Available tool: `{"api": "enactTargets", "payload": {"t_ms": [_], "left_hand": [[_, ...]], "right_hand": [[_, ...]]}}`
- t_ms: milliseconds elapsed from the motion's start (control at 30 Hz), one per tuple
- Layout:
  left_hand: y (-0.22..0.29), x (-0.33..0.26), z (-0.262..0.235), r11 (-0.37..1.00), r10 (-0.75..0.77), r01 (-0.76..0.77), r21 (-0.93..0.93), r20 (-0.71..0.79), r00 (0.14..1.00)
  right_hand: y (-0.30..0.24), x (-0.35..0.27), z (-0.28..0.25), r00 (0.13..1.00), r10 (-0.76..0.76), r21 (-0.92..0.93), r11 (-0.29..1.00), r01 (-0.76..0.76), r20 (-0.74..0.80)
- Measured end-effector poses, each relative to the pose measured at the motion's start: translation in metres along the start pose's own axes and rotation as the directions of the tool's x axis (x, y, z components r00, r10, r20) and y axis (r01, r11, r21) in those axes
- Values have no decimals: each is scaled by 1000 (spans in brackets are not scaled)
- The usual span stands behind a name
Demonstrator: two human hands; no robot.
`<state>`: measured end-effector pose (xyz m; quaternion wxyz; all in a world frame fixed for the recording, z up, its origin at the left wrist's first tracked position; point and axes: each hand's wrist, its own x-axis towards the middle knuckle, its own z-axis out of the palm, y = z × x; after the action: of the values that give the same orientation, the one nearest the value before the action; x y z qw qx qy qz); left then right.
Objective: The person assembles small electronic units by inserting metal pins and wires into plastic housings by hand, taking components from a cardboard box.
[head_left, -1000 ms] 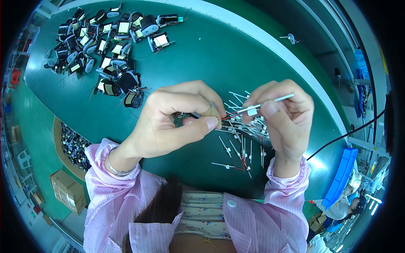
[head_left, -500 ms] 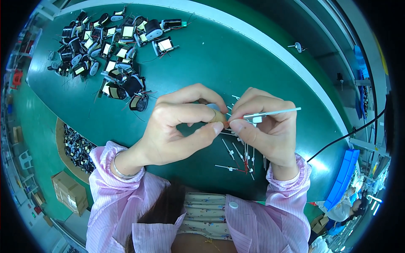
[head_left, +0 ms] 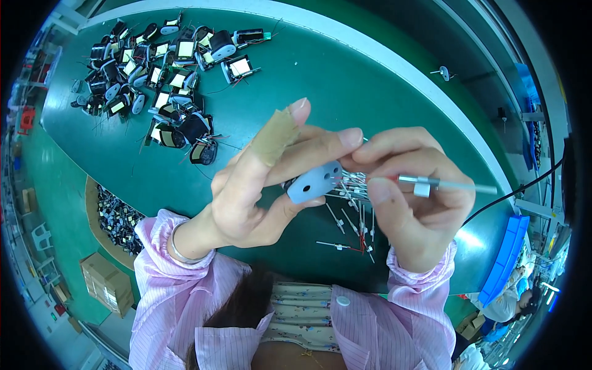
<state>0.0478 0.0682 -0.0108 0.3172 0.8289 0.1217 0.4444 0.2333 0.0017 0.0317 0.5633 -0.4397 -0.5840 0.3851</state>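
The left grip [head_left: 246,191] is clamped on a grey cap [head_left: 317,182], hiding whatever adjoins behind. Right of the cap, the right grip [head_left: 425,216] pinches a rod [head_left: 447,183], its red wire mostly covered. Other rods [head_left: 351,191] by the cap are partly hidden. Pads [head_left: 186,49] beyond the cap, leftward, are too small to read.
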Motion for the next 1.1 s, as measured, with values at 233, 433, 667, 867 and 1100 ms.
{"api": "enactTargets", "payload": {"t_ms": [233,433,667,867,1100], "left_hand": [[3,-1,2,999,7,-8,34,39,999],[4,-1,2,999,-35,36,-7,52,998],[4,-2,4,1000,-9,9,0,21,1000],[4,-2,4,999,-38,38,-2,35,999],[4,-1,3,999,-28,27,24,43,999]], "right_hand": [[-9,1,-2,981,-179,-256,947,194,81],[-6,2,-4,973,-211,-250,941,228,93],[-6,1,0,962,-261,-238,932,273,79],[-6,2,-1,953,-287,-270,914,303,99],[-6,3,-2,956,-279,-291,910,295,96]]}}
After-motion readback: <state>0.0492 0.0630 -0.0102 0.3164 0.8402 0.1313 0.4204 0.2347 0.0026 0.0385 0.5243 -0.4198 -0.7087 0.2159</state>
